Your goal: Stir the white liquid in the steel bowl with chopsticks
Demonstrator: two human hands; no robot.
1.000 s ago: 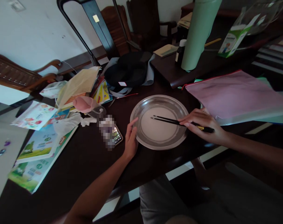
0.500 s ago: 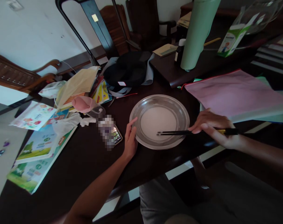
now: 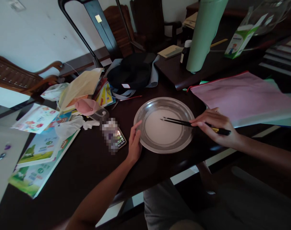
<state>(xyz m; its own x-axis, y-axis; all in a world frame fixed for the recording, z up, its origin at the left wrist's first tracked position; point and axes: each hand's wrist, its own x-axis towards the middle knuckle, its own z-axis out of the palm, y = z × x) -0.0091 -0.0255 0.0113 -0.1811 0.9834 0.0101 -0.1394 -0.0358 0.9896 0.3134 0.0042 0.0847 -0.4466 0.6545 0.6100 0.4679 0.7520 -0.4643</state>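
Note:
A round steel plate (image 3: pixel 149 107) with a whitish liquid in its flat middle lies on the dark wooden table (image 3: pixel 83 163). My left hand (image 3: pixel 134 144) rests against the plate's left rim, fingers curved along it. My right hand (image 3: pixel 214 126) is closed on a pair of black chopsticks (image 3: pixel 177 121), whose tips reach over the plate's middle from the right.
A phone (image 3: pixel 121 139) lies just left of my left hand. Books, papers and a pink object (image 3: pixel 86 106) crowd the table's left. A pink folder (image 3: pixel 239 95) lies right, a tall green bottle (image 3: pixel 203 35) and a black bag (image 3: pixel 132 72) behind the plate.
The chopsticks swept down toward the plate's near edge, then came back up to its middle. My left hand stayed on the rim.

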